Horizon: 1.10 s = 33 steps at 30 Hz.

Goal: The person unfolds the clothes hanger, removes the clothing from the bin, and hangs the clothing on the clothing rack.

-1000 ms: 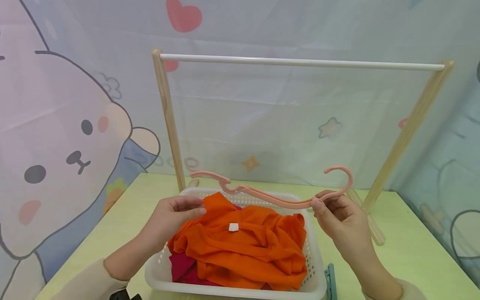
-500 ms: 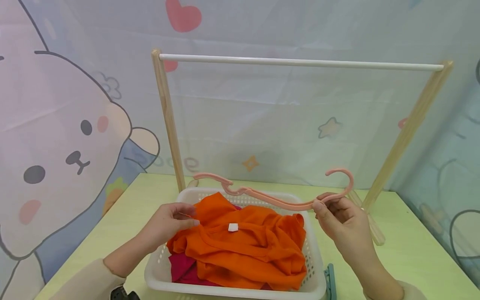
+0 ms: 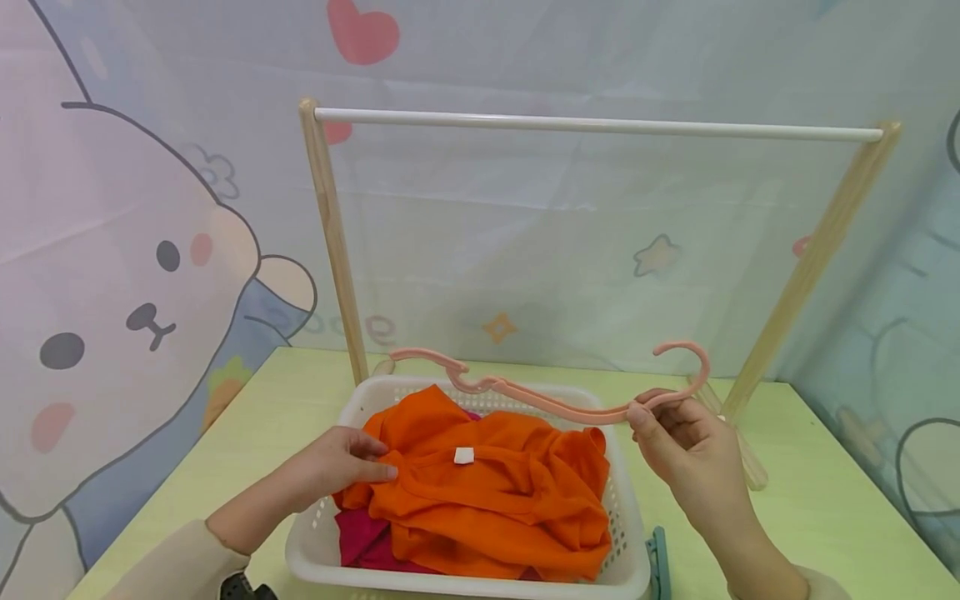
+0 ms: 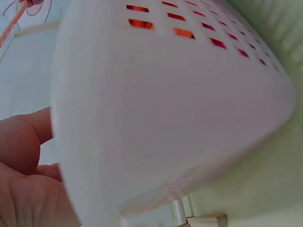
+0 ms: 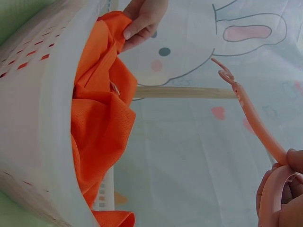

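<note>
In the head view, my right hand (image 3: 686,446) pinches a pink plastic clothes hanger (image 3: 555,408) near the base of its hook, holding it up over the right rim of a white basket (image 3: 300,550). Its far arm points left. An orange shirt (image 3: 495,517) with a white tag at the collar lies bunched in the basket. At the shirt's left side is my left hand (image 3: 322,467), thumb and fingers a little apart, fingertips right at the cloth. The right wrist view shows that left hand (image 5: 144,21) overlapping the shirt's edge. Dark red cloth (image 3: 363,542) peeks out beneath.
Behind the basket stands a rack with a white rod (image 3: 600,125) and wooden legs (image 3: 333,242). A teal piece (image 3: 658,562), partly hidden, lies beside the basket's right side on the pale yellow-green table (image 3: 825,500). A printed cloth backdrop (image 3: 480,225) hangs behind.
My left hand has moved down and slightly left, away from the hanger's end to the shirt's left side. The hanger in my right hand has dipped slightly. The shirt keeps its shape.
</note>
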Available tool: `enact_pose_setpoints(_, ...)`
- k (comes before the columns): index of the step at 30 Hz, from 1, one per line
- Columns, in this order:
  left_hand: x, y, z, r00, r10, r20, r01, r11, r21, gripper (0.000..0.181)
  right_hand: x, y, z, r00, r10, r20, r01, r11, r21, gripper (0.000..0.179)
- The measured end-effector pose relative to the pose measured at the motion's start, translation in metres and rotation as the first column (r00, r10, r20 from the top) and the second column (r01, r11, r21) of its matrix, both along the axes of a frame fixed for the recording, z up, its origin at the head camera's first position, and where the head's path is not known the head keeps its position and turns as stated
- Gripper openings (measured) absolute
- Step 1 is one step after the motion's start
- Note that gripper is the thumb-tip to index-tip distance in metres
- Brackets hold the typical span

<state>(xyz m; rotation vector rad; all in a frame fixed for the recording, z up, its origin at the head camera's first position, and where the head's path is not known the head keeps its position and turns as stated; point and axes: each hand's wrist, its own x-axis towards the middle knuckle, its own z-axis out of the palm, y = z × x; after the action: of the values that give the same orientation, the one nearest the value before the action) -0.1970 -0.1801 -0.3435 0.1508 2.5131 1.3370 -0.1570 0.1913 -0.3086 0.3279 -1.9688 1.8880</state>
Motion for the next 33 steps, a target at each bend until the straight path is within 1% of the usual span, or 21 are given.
enact_pose_setpoints(4,0.001,-0.001,0.000,1.000,-0.020,0.014,0.020,1.000,-0.005,0.039,0.000,0.000,-0.001,1.000,-0.003,0.008,0.003,1.000,0.002,0.012)
enact_pose_setpoints(6,0.001,-0.001,0.000,1.000,-0.029,0.010,0.029,1.000,-0.003,0.037,0.000,0.000,-0.002,1.000,-0.003,0.009,0.003,1.000,0.003,0.013)
enact_pose_setpoints(8,0.001,-0.001,0.000,1.000,-0.023,0.005,0.023,1.000,0.000,0.033,0.000,0.000,-0.002,1.000,-0.002,0.006,0.002,1.000,0.004,0.013)
enact_pose_setpoints(12,0.000,-0.002,0.002,1.000,-0.006,-0.023,0.006,1.000,0.000,0.029,-0.001,0.001,-0.003,1.000,-0.005,0.000,0.005,1.000,0.012,0.012)
enact_pose_setpoints(15,0.000,-0.003,0.006,0.999,-0.001,-0.054,0.001,1.000,0.000,0.028,0.000,0.002,-0.003,1.000,-0.003,-0.008,0.004,1.000,0.015,0.011)
enact_pose_setpoints(23,0.001,-0.005,0.024,0.995,-0.014,-0.097,0.015,1.000,0.010,0.029,0.000,0.004,-0.004,1.000,0.016,-0.008,-0.016,1.000,0.007,0.011)
enact_pose_setpoints(30,0.001,-0.005,0.047,0.992,-0.042,-0.116,0.044,0.999,0.018,0.032,0.000,0.005,-0.004,1.000,0.021,-0.008,-0.021,1.000,0.015,0.007)
enact_pose_setpoints(33,0.002,-0.005,0.057,0.989,-0.053,-0.135,0.057,0.998,0.025,0.033,0.000,0.006,-0.005,1.000,0.018,-0.005,-0.018,1.000,0.024,0.007)
